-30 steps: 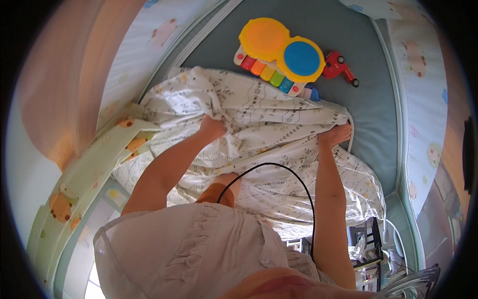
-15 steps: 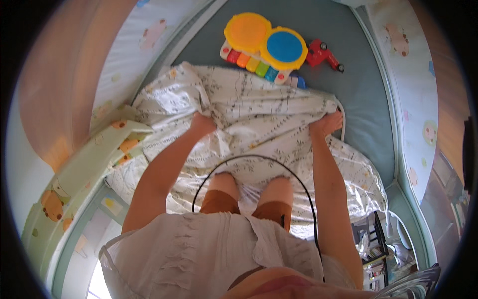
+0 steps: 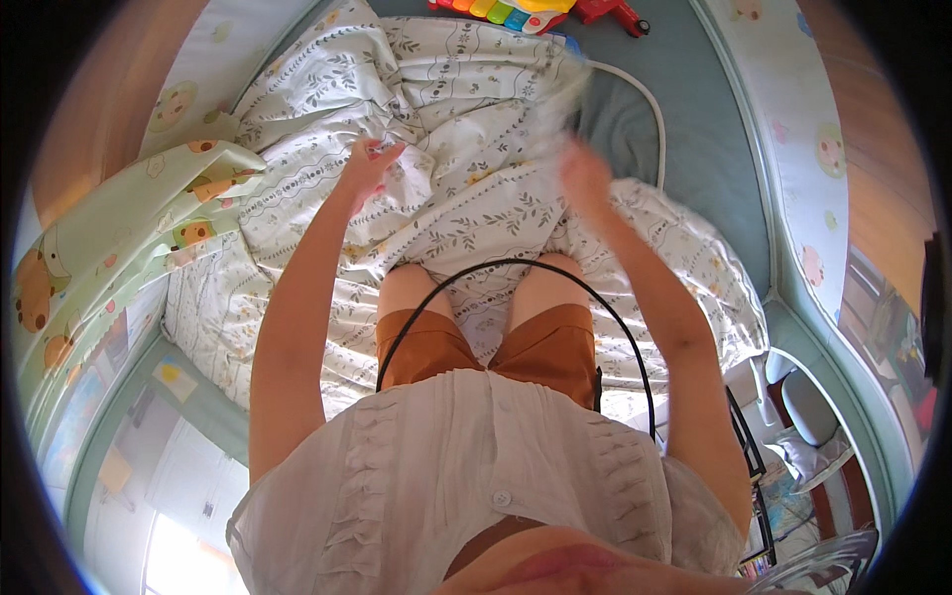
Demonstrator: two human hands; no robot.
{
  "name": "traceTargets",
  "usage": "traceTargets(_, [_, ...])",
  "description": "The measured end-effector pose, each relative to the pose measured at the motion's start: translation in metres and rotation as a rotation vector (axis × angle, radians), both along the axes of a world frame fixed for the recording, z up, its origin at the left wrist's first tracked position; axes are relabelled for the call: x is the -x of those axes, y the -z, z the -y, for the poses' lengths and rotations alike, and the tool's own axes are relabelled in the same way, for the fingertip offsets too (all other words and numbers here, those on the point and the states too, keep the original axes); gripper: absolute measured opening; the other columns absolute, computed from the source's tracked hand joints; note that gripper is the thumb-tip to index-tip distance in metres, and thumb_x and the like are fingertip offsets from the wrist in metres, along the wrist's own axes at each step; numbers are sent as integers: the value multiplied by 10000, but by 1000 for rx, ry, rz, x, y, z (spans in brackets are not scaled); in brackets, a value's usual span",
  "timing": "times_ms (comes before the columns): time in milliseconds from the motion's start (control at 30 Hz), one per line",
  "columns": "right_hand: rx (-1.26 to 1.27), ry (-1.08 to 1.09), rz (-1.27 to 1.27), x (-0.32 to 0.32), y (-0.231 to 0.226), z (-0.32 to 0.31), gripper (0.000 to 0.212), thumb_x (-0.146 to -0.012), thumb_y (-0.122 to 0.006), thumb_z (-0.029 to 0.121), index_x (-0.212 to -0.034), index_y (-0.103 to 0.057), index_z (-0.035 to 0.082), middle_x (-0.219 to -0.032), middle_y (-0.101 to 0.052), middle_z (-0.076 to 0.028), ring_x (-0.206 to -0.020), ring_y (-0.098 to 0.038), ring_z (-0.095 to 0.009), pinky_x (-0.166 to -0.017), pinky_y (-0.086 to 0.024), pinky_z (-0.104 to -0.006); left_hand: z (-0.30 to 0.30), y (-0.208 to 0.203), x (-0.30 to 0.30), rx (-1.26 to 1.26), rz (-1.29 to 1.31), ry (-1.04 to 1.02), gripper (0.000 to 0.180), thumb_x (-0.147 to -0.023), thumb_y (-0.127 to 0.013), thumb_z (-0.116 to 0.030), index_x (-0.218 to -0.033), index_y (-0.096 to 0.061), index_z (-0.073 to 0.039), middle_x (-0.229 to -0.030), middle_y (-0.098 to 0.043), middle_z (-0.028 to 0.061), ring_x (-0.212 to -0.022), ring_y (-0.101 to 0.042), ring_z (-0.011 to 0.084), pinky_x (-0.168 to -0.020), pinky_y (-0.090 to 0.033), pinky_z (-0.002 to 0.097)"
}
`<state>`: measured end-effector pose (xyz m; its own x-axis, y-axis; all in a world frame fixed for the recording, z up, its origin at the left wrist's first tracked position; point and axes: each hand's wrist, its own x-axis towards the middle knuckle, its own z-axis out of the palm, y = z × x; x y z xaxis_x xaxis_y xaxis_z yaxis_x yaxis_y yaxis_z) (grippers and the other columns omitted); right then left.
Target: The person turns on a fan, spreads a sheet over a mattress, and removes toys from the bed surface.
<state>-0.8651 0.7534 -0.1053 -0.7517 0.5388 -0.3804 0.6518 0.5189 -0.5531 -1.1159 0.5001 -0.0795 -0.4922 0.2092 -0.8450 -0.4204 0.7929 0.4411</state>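
A white blanket (image 3: 466,208) printed with leaves and small flowers spreads in folds under my knees and ahead of them. My left hand (image 3: 369,174) is over its left part, thumb and fingers apart, with nothing visible gripped. Farther right, my right hand (image 3: 585,180) is smeared by motion but looks closed on the blanket's right edge. The cloth beside that hand is blurred too, and its exact grip is hard to see.
Grey mat (image 3: 694,139) shows on the right, with a white cable (image 3: 654,104) curving over it. A toy keyboard (image 3: 501,12) and a red toy (image 3: 615,14) lie at the far edge. Padded, animal-print side panels (image 3: 828,159) stand around. A black cable (image 3: 506,262) loops before me.
The blanket's right edge has been drawn left with my right hand, baring more mat and cable. My left hand has loosened from the cloth. The view has shifted, leaving the toys near the top.
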Motion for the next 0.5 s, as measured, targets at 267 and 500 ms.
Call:
traceTargets(267, [556,-464,71,6,-115,44,451,-851,-657,341,-1221,-561,101,-1178,-594,-177,-1090,-555,-361,-923,-447,-435,41,-3,-41,-233,-55,85,629,-849,-638,-448,-1212,-555,59,-1160,-626,194,-1070,-609,320,-858,-500,418])
traceTargets(500, [-533,-225,-71,109,-5,-96,933,-646,-823,434,-1376,-384,54,-1372,-443,-180,-1237,-461,-354,-1005,-393,-498,37,84,-47,333,-188,710,460,-784,-503,-240,-1110,-640,55,-1226,-574,274,-1149,-559,389,-981,-447,417])
